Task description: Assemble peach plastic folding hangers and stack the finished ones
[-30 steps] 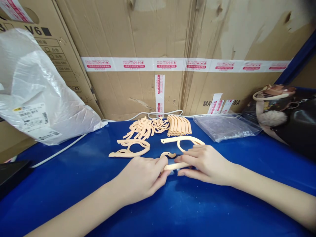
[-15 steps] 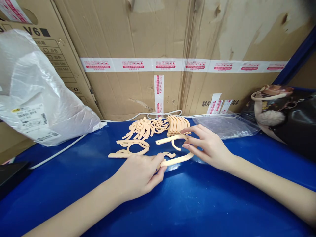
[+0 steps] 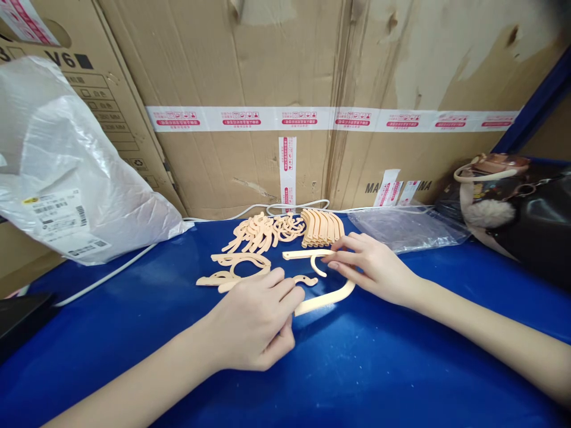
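A cream plastic folding hanger (image 3: pixel 328 300) is held between both hands, its two arms folded to point left and a small curved hook (image 3: pixel 319 268) between them. My right hand (image 3: pixel 377 264) pinches it at the joint. Closed near the free end of its lower arm is my left hand (image 3: pixel 256 321); the fingertips there are partly hidden. Behind my left hand lie more folded hanger pieces (image 3: pixel 243 261), and a short wavy piece (image 3: pixel 307 279) shows just past its fingers.
Farther back sit a heap of loose curved parts (image 3: pixel 254 232), small hooks (image 3: pixel 289 226) and a neat row of hanger arms (image 3: pixel 323 227). A clear plastic bag (image 3: pixel 410 229) lies right of them. A white parcel (image 3: pixel 80 178) leans left; a dark bag (image 3: pixel 530 220) stands right. Cardboard (image 3: pixel 250 166) walls the back.
The hanger's lower arm has swung slightly down and toward me, widening the gap to the upper arm. My left hand has turned, its fingers now covering the arm's end.
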`<state>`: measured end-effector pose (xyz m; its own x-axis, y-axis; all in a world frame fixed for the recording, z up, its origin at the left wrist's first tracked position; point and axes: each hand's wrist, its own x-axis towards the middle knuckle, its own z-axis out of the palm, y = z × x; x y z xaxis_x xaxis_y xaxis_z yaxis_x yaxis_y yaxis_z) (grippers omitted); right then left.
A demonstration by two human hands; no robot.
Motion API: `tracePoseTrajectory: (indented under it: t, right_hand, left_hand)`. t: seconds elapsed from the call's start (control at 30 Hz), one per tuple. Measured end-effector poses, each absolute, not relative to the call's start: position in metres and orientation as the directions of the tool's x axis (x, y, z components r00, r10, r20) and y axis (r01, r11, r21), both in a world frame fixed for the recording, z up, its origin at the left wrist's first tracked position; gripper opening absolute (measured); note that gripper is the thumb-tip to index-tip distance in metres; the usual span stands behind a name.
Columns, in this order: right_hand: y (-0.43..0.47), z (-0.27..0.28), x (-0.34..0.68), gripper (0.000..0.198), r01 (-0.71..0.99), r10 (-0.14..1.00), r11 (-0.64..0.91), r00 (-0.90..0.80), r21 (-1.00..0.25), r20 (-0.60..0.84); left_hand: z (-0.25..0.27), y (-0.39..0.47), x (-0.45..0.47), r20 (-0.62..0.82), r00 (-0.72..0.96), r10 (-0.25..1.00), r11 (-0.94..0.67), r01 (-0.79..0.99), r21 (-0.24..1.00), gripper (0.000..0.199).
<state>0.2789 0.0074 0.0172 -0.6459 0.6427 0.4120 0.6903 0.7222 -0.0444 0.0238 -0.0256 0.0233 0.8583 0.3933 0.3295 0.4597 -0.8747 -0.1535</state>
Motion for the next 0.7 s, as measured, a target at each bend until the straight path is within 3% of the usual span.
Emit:
tracePoseTrajectory:
  t: [0.23,0.43,0.7]
  right_hand:
    - [0.012,0.015,0.281,0.027,0.725,0.683,0.687,-0.625,-0.043,0.378]
    - [0.017,0.015,0.285,0.027,0.746,0.702,0.665,-0.602,-0.048,0.381]
    - [0.017,0.015,0.284,0.025,0.805,0.758,0.591,-0.536,-0.046,0.371]
  left_hand:
    - [0.017,-0.02,0.023,0.308,0.873,0.378,-0.889,0.435,-0.144,0.028]
    - [0.005,-0.013,0.022,0.34,0.813,0.472,-0.826,0.543,-0.152,0.05]
    - [0.005,-0.015,0.02,0.332,0.791,0.514,-0.844,0.535,0.033,0.05]
